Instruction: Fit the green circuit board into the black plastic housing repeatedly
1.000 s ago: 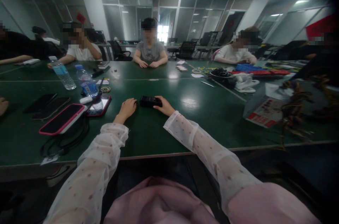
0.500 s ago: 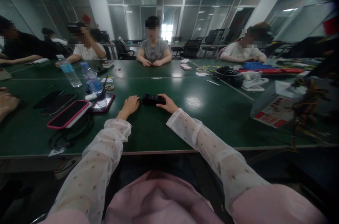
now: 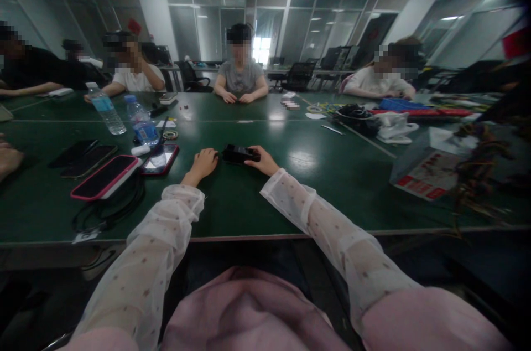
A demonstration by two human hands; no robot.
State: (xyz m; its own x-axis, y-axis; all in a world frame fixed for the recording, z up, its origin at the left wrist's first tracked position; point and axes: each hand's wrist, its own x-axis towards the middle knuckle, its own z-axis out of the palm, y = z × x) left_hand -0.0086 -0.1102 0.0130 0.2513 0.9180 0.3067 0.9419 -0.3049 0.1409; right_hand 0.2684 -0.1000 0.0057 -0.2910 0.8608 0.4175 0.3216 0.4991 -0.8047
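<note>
The left hand [image 3: 204,163] lies released just beside the black device [image 3: 235,154], whose right end the right hand [image 3: 263,160] grips on the desk [image 3: 240,201], with open room back to the near edge [image 3: 249,238].

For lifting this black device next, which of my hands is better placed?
Probably your right hand: it holds one end of the black device, while your left hand lies just off the other end.

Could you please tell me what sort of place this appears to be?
Probably a shared office or workroom: several people sit around a large green table, black office chairs stand behind, and glass partitions line the far side.
</note>
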